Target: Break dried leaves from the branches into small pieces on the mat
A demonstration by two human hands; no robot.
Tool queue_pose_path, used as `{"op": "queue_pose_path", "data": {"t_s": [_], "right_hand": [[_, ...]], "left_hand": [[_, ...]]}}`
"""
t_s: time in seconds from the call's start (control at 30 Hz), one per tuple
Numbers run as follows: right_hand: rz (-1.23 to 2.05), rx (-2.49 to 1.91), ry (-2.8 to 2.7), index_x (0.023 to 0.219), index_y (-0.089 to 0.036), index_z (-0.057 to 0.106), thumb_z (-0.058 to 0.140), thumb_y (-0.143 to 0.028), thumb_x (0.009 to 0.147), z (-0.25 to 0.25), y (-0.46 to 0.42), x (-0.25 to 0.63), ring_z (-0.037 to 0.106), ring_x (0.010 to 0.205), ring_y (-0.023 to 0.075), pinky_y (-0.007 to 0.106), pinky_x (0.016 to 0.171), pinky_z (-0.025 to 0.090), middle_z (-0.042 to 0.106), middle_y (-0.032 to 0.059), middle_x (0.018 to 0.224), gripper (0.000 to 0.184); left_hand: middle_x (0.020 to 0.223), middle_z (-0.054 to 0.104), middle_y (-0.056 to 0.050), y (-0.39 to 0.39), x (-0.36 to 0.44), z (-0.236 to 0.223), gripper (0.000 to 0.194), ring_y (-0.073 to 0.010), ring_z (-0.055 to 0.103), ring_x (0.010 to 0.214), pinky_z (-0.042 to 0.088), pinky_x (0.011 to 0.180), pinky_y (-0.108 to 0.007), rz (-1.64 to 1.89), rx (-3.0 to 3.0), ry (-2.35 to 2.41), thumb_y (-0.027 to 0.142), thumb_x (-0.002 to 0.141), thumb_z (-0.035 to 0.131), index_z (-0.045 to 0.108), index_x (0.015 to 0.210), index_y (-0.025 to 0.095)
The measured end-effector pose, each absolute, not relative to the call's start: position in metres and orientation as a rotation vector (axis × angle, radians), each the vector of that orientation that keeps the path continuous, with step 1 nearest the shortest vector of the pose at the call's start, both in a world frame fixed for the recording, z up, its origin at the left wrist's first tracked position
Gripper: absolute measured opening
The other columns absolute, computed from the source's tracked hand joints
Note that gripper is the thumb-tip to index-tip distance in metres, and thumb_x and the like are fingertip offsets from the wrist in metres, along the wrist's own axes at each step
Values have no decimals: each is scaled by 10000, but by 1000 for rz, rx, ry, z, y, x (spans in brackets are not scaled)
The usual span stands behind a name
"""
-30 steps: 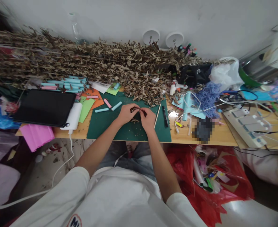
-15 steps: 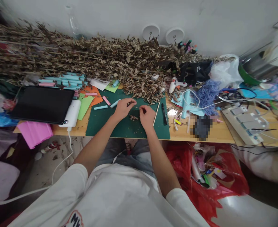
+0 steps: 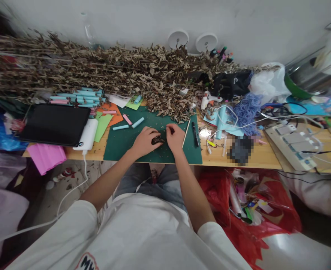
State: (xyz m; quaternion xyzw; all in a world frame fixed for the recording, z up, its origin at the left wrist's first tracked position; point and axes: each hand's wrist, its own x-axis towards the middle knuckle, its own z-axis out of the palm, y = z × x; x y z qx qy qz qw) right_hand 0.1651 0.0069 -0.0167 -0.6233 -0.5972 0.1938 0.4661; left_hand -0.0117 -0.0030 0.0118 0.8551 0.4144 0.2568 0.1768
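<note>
My left hand [image 3: 145,143] rests low over the green cutting mat [image 3: 120,146], its fingers and thumb curled round a small clump of dried leaves [image 3: 157,140]. Just to the right, my right hand [image 3: 175,138] is closed with fingertips bent inward. A dark bit shows at its fingertips, too small to name. A gap of bare mat lies between the two hands. Beyond them is a heap of crumbled dried leaves [image 3: 171,105] at the mat's far edge. Blue and pink paper rolls [image 3: 138,122] lie on the mat to the left.
A thin wooden stick [image 3: 186,133] and a black pen [image 3: 195,134] lie right of my right hand. Farther right are a glue gun [image 3: 208,99], blue yarn [image 3: 248,112] and a power strip [image 3: 291,146]. A tablet [image 3: 55,123] and white power bank [image 3: 86,135] sit left. Dried stalks [image 3: 98,71] line the wall.
My left hand has moved down toward me and closed round the leaf clump that lay on the mat. My right hand has hardly moved. The view has shifted slightly.
</note>
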Motion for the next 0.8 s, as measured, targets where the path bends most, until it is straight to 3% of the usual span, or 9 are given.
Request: {"op": "queue_pose_path", "data": {"t_s": [0.1, 0.23, 0.67, 0.8], "right_hand": [[493, -1540, -1433, 928, -195, 691, 507, -298, 880, -15, 7, 165, 656, 766, 193, 326, 761, 523, 729, 59, 855, 216], [501, -1525, -1419, 931, -194, 692, 509, -308, 880, -14, 6, 164, 658, 757, 191, 327, 758, 530, 730, 59, 856, 222], [592, -1391, -1523, 1069, -193, 656, 560, -371, 887, -3, 0, 159, 645, 749, 162, 289, 691, 553, 715, 56, 887, 272], [588, -1408, -1454, 992, -192, 692, 558, -376, 888, -6, 1, 161, 657, 758, 168, 304, 717, 557, 725, 59, 897, 250]], "left_hand": [[1045, 682, -98, -3, -14, 7, 225, -262, 555, 1019, 491, 909, -438, 735, 2437, 1136, 286, 875, 647, 733, 1070, 214], [986, 705, -76, 2, -14, 0, 219, -227, 584, 953, 507, 868, -414, 795, 2370, 1137, 222, 910, 579, 742, 1055, 235], [954, 742, -52, 43, 6, 14, 204, -169, 679, 847, 532, 781, -292, 1044, 1900, 1203, 131, 813, 653, 700, 1008, 169], [921, 742, -52, 38, 11, 8, 163, -164, 675, 818, 537, 757, -287, 1055, 1860, 1194, 129, 810, 635, 713, 950, 162]]}}
